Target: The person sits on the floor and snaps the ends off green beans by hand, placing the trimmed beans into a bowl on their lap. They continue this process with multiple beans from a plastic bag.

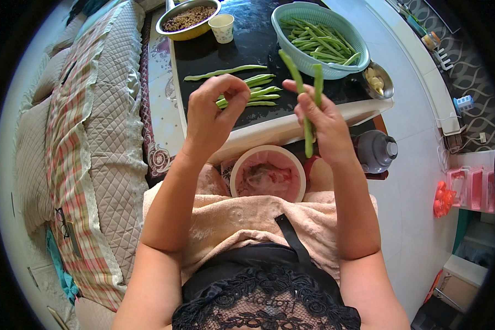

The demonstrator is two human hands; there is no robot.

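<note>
A: Right hand [323,118]?
B: Closed around two long green beans [309,129], fingers wrapped at mid-length, ends sticking out toward 12 o'clock and one tail hanging toward 6 o'clock.

A: Left hand [214,110]?
B: Raised at 9 o'clock of the right one, well apart from it. Thumb and forefinger pinched together at the tips, other fingers curled loosely. Cannot tell whether anything sits in that pinch; too small to make out.

A: Below the hands?
B: Round pink bowl [268,176] at 6 o'clock, resting by the lap on a beige towel [242,220].

A: Beyond them?
B: Dark surface [258,44] with a few loose beans [253,91] lying flat just past the left hand. Teal basket [283,41] of beans at 1 o'clock, metal bowl [188,19] of brown grains at 11 o'clock, small white cup [223,27] beside it.
</note>
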